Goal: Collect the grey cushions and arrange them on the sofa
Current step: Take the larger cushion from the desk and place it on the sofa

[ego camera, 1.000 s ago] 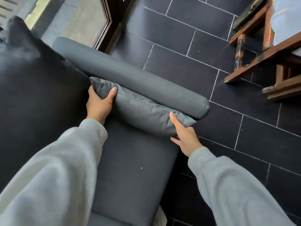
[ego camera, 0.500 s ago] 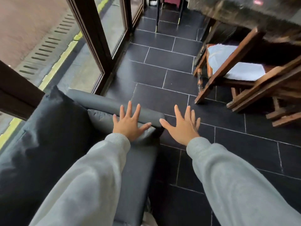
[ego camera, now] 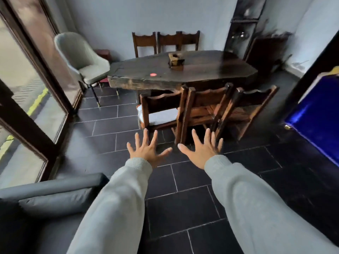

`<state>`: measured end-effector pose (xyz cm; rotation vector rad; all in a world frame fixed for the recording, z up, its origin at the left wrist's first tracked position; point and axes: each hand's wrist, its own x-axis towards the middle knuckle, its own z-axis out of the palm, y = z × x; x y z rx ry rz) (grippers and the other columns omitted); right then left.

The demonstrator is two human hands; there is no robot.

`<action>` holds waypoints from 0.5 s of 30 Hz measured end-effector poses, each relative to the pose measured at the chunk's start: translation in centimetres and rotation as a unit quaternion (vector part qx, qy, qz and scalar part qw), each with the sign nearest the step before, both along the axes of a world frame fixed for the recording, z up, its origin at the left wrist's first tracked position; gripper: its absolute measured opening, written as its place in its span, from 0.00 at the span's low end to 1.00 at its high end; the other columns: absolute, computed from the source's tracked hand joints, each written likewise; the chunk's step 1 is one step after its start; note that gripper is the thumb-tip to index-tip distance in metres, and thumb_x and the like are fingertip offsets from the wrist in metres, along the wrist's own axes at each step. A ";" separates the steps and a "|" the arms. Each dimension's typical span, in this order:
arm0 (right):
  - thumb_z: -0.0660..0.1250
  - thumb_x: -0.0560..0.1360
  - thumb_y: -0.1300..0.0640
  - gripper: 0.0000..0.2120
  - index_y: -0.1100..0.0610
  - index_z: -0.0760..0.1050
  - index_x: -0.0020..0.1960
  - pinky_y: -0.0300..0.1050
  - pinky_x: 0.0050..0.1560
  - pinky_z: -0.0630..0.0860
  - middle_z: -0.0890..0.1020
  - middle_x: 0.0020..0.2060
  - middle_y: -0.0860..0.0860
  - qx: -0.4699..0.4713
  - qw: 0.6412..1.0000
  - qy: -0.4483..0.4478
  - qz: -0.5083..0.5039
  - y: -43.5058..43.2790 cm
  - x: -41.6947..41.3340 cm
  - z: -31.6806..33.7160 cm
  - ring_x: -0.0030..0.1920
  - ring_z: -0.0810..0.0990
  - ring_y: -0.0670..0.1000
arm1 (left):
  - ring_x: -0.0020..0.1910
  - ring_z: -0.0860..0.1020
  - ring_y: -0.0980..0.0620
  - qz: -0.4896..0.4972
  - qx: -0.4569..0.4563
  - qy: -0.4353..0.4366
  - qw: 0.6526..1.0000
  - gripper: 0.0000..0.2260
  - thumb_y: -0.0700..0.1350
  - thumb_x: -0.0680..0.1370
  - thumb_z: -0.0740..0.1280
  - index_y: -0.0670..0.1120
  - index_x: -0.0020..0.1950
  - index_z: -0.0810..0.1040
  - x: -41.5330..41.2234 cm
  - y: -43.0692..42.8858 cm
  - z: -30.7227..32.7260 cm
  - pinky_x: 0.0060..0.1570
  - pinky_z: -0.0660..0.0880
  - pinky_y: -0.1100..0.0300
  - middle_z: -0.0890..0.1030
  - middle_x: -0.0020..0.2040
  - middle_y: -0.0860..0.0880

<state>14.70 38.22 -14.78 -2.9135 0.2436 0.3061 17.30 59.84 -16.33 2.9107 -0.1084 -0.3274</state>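
Observation:
A grey cushion (ego camera: pixel 55 201) leans against the grey sofa's armrest (ego camera: pixel 51 185) at the lower left. The sofa seat (ego camera: pixel 47 233) lies below it, partly hidden by my left sleeve. My left hand (ego camera: pixel 147 149) is held out over the dark tiled floor with fingers spread and nothing in it. Beside it, my right hand (ego camera: pixel 200 149) is spread the same way, also empty. Both hands are away from the cushion, to its upper right.
Ahead stands a dark wooden table (ego camera: pixel 181 70) with several wooden chairs (ego camera: pixel 203 110) around it; one chair has a pale seat pad (ego camera: pixel 162 116). A light upholstered chair (ego camera: pixel 82 57) stands at the back left. Glass doors (ego camera: pixel 31 99) run along the left. A blue object (ego camera: pixel 319 118) is at the right.
Both hands let go of the grey cushion, which stays against the armrest. They opened and lifted away over the floor. My view rose from the sofa toward the dining table.

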 end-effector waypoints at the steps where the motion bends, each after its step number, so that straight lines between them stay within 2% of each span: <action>1: 0.37 0.67 0.17 0.51 0.40 0.38 0.84 0.67 0.76 0.31 0.36 0.83 0.60 -0.007 1.000 -0.005 -0.013 -3.6 -1.6 1.2 0.82 0.34 0.62 | 0.82 0.36 0.41 -0.016 -0.009 -0.006 1.000 0.45 0.81 0.71 0.47 0.62 0.82 0.39 -0.7 -3.6 1.2 0.75 0.40 0.30 0.35 0.84 0.51; 7: 0.38 0.68 0.17 0.50 0.40 0.36 0.83 0.68 0.76 0.31 0.35 0.82 0.61 -0.032 0.987 -0.016 -0.156 -24.4 -11.0 5.5 0.82 0.33 0.62 | 0.82 0.36 0.42 -0.145 -0.018 0.002 0.989 0.45 0.80 0.71 0.49 0.62 0.83 0.41 -5.0 -24.7 5.0 0.76 0.39 0.32 0.36 0.84 0.51; 15: 0.41 0.68 0.17 0.51 0.42 0.37 0.83 0.69 0.77 0.33 0.40 0.83 0.62 -0.038 0.929 -0.010 -0.369 -43.8 -22.1 6.7 0.82 0.36 0.63 | 0.82 0.34 0.43 -0.346 -0.009 -0.007 0.938 0.46 0.81 0.69 0.49 0.63 0.82 0.41 -9.9 -49.1 7.5 0.76 0.39 0.32 0.35 0.84 0.52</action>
